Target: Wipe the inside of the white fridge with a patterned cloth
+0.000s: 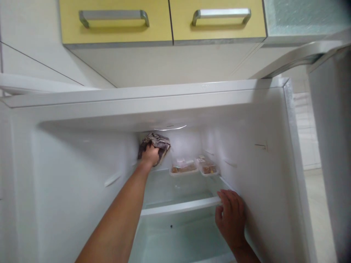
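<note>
Deep inside an open white fridge, my left hand (151, 153) presses a patterned dark grey cloth (161, 142) against the back left corner, its fingers partly buried in the folds. My right hand (231, 216) is at the right end of the glass shelf (178, 209), its fingers curled by the white front edge; thumb and fingers are apart, with nothing seen between them. Two clear plastic packs of food stand at the back of the shelf, one in the middle (183, 167) and one at the right (207, 166).
Yellow cabinet doors (117, 31) with metal handles are above the fridge. The opened fridge door (329, 128) stands at the right. A lower glass shelf (181, 241) lies beneath, and small ledges stick out from the inner side walls.
</note>
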A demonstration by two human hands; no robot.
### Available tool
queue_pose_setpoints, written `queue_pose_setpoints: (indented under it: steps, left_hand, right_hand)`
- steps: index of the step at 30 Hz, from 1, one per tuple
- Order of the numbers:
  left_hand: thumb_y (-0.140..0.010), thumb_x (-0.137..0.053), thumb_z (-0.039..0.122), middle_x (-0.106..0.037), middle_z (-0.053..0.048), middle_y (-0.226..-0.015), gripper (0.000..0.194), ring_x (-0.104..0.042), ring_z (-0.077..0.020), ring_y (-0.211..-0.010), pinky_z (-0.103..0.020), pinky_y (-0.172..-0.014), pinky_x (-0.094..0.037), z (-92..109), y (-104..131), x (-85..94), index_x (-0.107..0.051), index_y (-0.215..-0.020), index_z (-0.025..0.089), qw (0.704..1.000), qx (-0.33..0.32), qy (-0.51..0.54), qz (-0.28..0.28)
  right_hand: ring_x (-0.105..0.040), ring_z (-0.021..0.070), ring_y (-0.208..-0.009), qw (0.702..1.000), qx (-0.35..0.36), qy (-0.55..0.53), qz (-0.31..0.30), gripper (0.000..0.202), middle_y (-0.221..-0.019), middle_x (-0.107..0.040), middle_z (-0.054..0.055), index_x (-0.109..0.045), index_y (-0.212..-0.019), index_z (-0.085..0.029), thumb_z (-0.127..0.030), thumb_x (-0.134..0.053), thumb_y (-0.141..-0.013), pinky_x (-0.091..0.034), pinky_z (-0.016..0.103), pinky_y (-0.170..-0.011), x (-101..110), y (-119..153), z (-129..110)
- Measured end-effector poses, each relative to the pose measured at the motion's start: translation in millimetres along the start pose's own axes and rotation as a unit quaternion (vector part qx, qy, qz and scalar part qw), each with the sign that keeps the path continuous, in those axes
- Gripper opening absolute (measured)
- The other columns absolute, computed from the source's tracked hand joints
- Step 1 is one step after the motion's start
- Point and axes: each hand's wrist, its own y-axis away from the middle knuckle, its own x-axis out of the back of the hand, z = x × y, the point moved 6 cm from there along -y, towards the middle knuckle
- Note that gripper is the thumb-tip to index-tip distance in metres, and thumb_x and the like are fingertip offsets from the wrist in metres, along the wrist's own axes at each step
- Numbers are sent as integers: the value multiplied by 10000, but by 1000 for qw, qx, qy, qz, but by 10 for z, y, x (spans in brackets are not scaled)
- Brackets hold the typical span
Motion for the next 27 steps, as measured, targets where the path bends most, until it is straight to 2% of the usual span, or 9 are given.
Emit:
queue_pose_setpoints:
  steps: [2, 4, 8, 13, 18, 24, 27]
  left_hand:
    - [-868, -549, 323, -467, -157, -1492, 461, -420, -373, -1362, -495, -1028, -487, -33, 75, -38, -596, -1321, 252, 1000, 11, -4, -2]
    - [-856, -579, 360, -468, -181, -1479, 487, -403, -383, -1363, -515, -1025, -488, 17, 152, -87, -587, -1325, 228, 1000, 8, -9, -1]
    - [-843, -603, 287, -489, -186, -1470, 443, -391, -373, -1359, -545, -1039, -478, 162, 294, -221, -619, -1280, 214, 999, -33, -20, -20]
    - [-836, -658, 264, -588, -162, -1370, 318, -493, -332, -1299, -504, -984, -530, 197, 308, -387, -682, -1143, 179, 992, -61, -25, -106]
    - [-891, -643, 364, -629, -102, -1316, 341, -603, -246, -1195, -487, -992, -536, 145, 303, -507, -637, -1173, 172, 983, -38, -14, -179]
    - [-873, -673, 389, -676, -95, -1220, 409, -656, -223, -1090, -473, -967, -549, 38, 353, -519, -611, -1211, 167, 977, -3, 41, -210]
    - [-873, -661, 434, -699, -74, -1146, 389, -668, -224, -1041, -466, -937, -558, -4, 411, -483, -640, -1145, 155, 973, 6, 97, -210]
  right_hand:
    - [-528, 283, -1152, 1000, 4, 2, 3, 390, -1156, -613, 134, -549, -1179, -176, -44, -476, -819, -500, 502, -971, 5, -2, -7]
    - [-528, 287, -1150, 1000, 6, 6, 3, 386, -1158, -611, 136, -551, -1172, -174, -43, -472, -818, -502, 508, -970, 7, -7, -14]
    - [-530, 289, -1141, 1000, 10, 14, -2, 381, -1156, -606, 135, -549, -1169, -169, -43, -465, -819, -502, 512, -977, 6, -11, -19]
    - [-532, 294, -1135, 1000, 15, 16, -1, 385, -1150, -606, 142, -546, -1186, -150, -53, -467, -822, -502, 515, -977, 14, 4, -11]
    - [-524, 285, -1158, 1000, 18, 10, -16, 407, -1165, -603, 138, -532, -1207, -160, -53, -465, -820, -499, 504, -991, -3, 24, -1]
    - [-515, 286, -1178, 1000, 21, 20, -11, 421, -1185, -599, 137, -526, -1219, -168, -56, -463, -818, -493, 502, -995, -36, 47, -1]
    - [-517, 287, -1175, 1000, 19, 20, -13, 415, -1175, -601, 140, -528, -1211, -161, -54, -473, -814, -491, 502, -1000, -46, 49, -5]
